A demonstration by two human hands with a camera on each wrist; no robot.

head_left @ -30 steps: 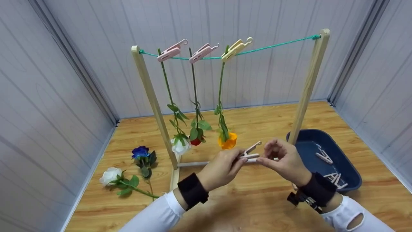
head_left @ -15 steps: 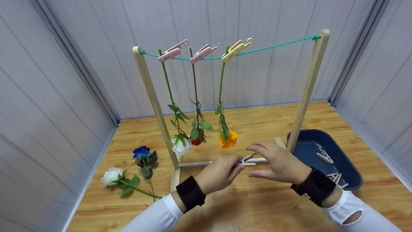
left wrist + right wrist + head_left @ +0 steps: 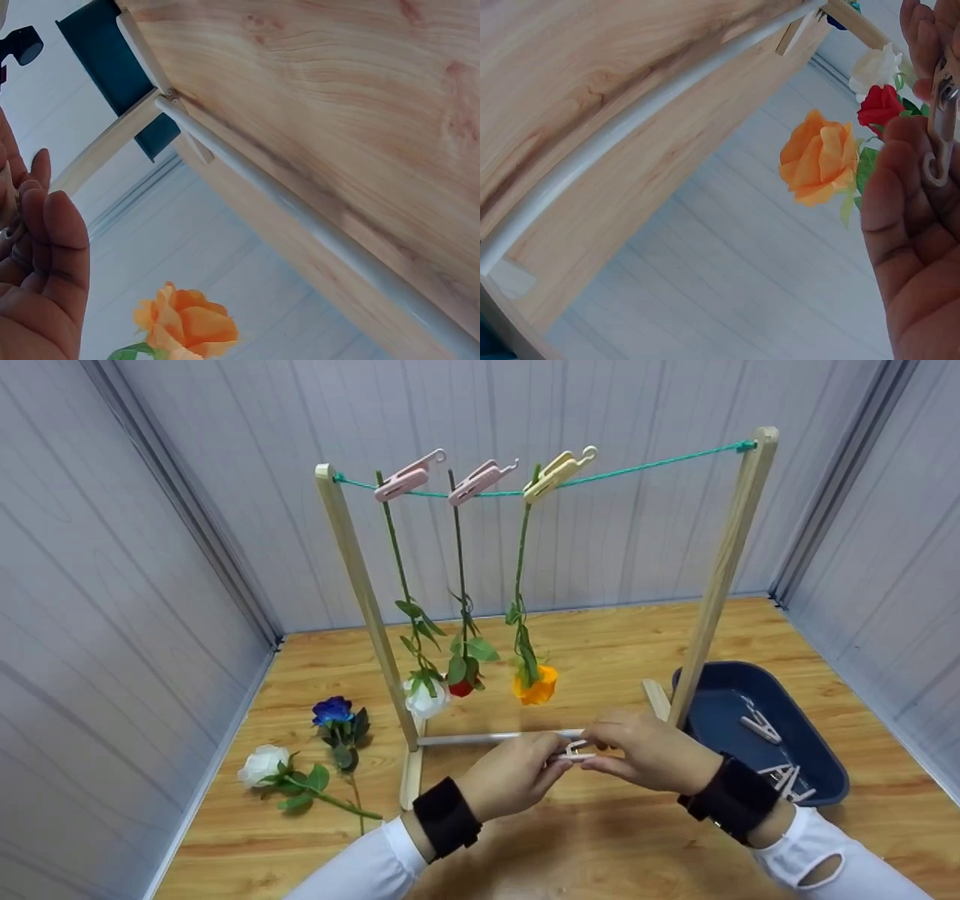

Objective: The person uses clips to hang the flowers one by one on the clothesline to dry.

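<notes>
Both hands meet over the table, in front of the rack's low white bar [image 3: 480, 739]. A pale pink clothespin [image 3: 575, 751] is held between them. My left hand [image 3: 510, 780] pinches one end of it, while the fingers and thumb of my right hand [image 3: 652, 750] pinch the other. In the right wrist view the clothespin's small hook [image 3: 934, 171] lies against the right fingers. Behind the hands an orange rose [image 3: 536, 685] hangs head down from a green cord [image 3: 645, 466], clipped by a yellow clothespin [image 3: 559, 476]. Pink clothespins [image 3: 403, 482] hold a white rose [image 3: 427, 699] and a red rose [image 3: 461, 687].
Wooden posts [image 3: 724, 574] carry the cord on both sides. A dark blue tub [image 3: 720, 735] with several clothespins [image 3: 761, 727] stands at the right. On the table at the left lie a blue rose [image 3: 332, 711] and another white rose [image 3: 264, 766].
The right hand opened and came off the clothespin, then moved left and took its end between thumb and fingers. The left hand kept its grip, lowering the clothespin slightly.
</notes>
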